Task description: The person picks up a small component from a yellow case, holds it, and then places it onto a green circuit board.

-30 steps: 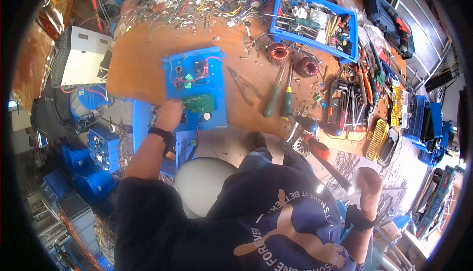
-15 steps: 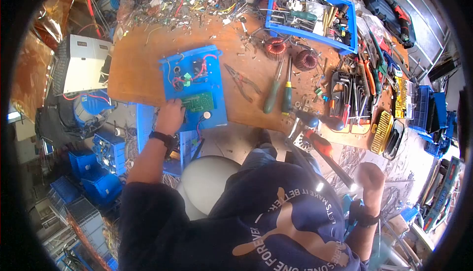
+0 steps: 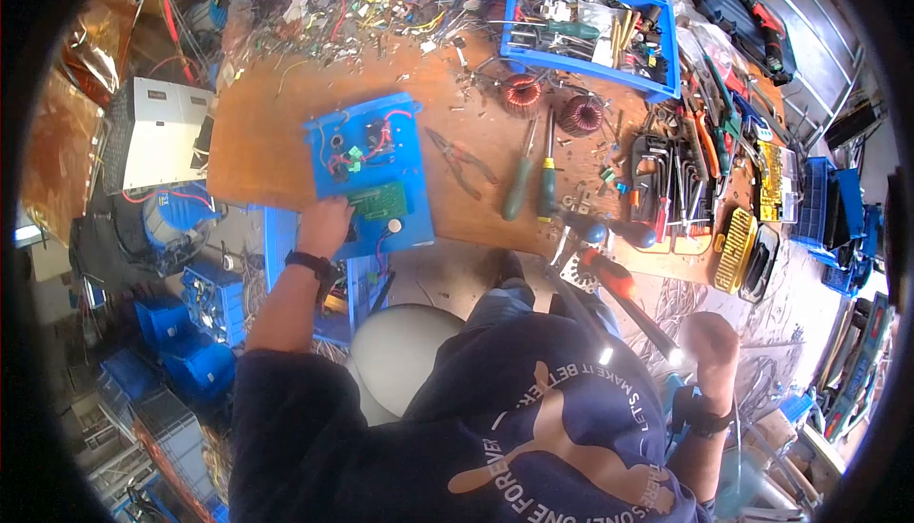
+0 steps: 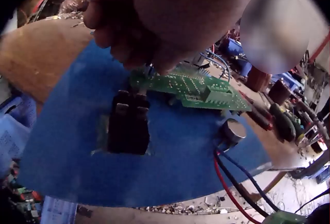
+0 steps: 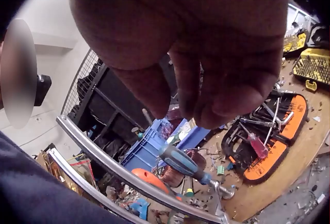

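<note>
a worn wooden desk point(image 3: 267, 133) carries a blue panel point(image 3: 376, 147) near its front edge (a green circuit board point(image 3: 379, 202) sits on it). just beside it lie pliers point(image 3: 464, 163), then two green-handled screwdrivers point(image 3: 517, 190) side by side. two copper coils point(image 3: 522, 93) sit farther back, near a blue bin point(image 3: 581, 63) of tools. loose wires point(image 3: 381, 9) litter the far edge.

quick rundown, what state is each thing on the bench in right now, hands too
blue panel, lying flat, near end over the table edge
green circuit board, face up on the panel
left hand, resting on the panel, fingertips at the board's edge
right hand, off the table, fingers curled, nothing seen in it
pliers, lying flat, handles spread
screwdrivers, lying side by side
blue bin, filled with tools
</note>
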